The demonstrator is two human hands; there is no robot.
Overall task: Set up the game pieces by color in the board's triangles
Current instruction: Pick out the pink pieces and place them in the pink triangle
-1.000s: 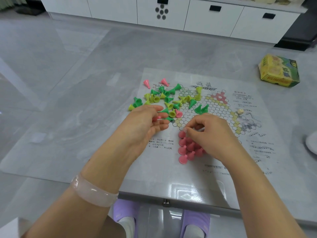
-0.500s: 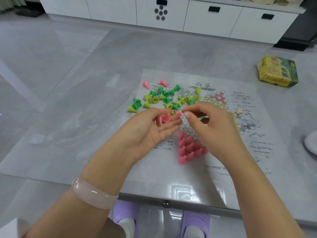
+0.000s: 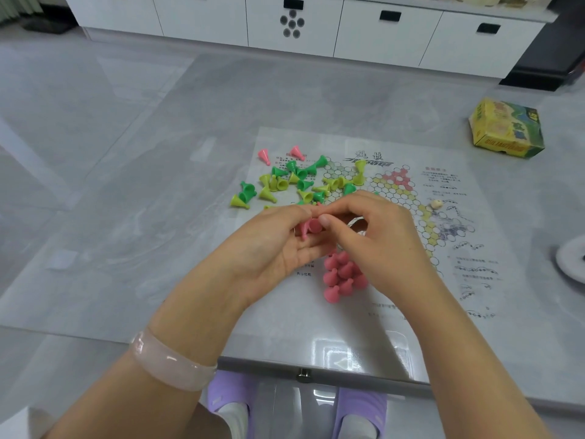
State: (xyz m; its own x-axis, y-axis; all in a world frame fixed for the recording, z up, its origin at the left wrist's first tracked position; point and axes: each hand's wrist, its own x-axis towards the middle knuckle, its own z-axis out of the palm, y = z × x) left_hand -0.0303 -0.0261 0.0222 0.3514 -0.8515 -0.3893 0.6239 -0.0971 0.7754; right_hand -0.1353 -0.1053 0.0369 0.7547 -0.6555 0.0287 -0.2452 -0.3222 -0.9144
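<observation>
A paper game board (image 3: 443,198) with a hexagon star lies on the grey table. Several pink pieces (image 3: 340,275) stand packed in the board's near triangle, partly hidden by my right wrist. My left hand (image 3: 278,245) is turned palm up and cups a few pink pieces (image 3: 308,228) on its fingers. My right hand (image 3: 373,232) reaches over it, thumb and fingers pinching one of those pink pieces. Loose green and yellow-green pieces (image 3: 294,182) lie tumbled at the board's far left, with two pink pieces (image 3: 280,153) beyond them.
A yellow-green game box (image 3: 506,128) sits at the far right of the table. A small cream die (image 3: 437,204) rests on the board's right side. A white dish edge (image 3: 569,259) shows at the right. White cabinets (image 3: 316,23) stand behind.
My left hand turned palm up with pink pieces in it. My right hand left the pink cluster and moved left onto the left palm, closing on a piece there.
</observation>
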